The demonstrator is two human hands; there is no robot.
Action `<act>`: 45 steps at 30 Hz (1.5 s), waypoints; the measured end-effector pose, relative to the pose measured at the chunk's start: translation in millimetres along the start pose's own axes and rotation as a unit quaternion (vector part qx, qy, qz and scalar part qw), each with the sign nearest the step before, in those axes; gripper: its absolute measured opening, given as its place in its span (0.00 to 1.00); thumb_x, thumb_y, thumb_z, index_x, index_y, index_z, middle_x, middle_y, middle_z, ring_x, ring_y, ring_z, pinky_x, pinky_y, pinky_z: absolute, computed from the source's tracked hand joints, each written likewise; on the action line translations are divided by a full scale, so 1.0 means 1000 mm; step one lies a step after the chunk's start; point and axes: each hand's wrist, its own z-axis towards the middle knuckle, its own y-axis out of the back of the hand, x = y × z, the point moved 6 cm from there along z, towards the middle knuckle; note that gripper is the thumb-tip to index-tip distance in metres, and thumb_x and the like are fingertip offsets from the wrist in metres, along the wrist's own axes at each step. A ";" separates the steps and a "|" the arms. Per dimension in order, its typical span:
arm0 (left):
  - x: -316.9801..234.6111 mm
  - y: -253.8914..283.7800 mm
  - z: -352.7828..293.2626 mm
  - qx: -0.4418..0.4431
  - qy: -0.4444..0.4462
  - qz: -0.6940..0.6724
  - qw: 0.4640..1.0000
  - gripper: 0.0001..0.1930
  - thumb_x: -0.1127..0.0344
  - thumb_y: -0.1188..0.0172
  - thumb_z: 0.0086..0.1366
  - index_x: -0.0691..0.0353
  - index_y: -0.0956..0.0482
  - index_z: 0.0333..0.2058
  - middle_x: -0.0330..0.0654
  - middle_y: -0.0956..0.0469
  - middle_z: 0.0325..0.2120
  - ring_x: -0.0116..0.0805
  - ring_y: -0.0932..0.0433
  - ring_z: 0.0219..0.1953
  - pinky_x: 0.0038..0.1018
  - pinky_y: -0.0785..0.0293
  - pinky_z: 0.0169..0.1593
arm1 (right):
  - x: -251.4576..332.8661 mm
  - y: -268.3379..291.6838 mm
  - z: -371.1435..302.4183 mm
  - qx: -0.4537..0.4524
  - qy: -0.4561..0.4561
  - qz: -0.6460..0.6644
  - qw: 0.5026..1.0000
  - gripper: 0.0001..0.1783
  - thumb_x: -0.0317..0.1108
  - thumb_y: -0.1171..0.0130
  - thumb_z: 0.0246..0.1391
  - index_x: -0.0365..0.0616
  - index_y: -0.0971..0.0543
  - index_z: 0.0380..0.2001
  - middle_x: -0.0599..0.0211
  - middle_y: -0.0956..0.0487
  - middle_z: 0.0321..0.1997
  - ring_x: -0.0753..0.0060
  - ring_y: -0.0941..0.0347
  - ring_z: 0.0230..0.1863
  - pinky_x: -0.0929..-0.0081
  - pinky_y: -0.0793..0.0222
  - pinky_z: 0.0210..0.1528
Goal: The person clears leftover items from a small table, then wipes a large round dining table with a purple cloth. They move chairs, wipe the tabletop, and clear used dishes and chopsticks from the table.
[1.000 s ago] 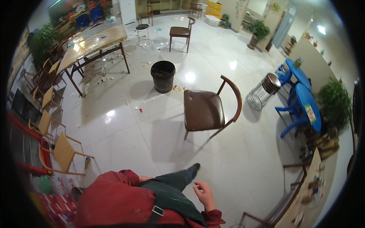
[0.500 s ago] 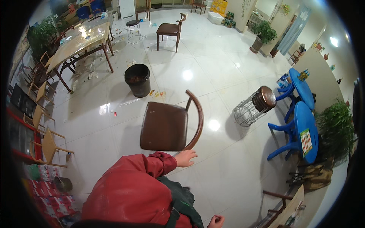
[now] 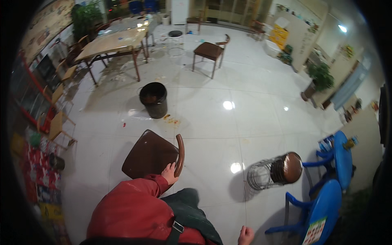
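A brown chair (image 3: 149,157) with a padded seat and a curved wooden backrest is just in front of me, turned at an angle. My left hand (image 3: 168,174), at the end of a red sleeve, grips the near end of that backrest, its fingers reaching toward the seat. Low in the view hangs my right hand (image 3: 246,236), fingers curled in, with nothing seen in it. Past the chair stands a black bucket (image 3: 155,102) with some waste inside.
Stacked round stools (image 3: 277,171) lie to the right, near blue plastic chairs (image 3: 326,212). Spilled food scraps (image 3: 171,121) dot the tiles by the bucket. A long table (image 3: 110,43) stands at the far left, another brown chair (image 3: 210,51) farther back.
My left hand has closed on the chair's backrest, and the chair has turned and shifted left. The view has swung, moving the stacked stools and blue chairs lower. My right hand stays low.
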 end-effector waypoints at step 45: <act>-0.838 -0.192 1.136 0.307 0.007 0.379 0.873 0.25 0.49 0.45 0.58 0.65 0.26 0.45 0.50 0.22 0.37 0.47 0.24 0.42 0.38 0.28 0.46 | -0.031 0.059 1.433 0.234 -0.108 0.306 0.916 0.45 0.69 0.42 0.41 0.50 0.31 0.56 0.52 0.27 0.53 0.50 0.34 0.56 0.62 0.40 0.60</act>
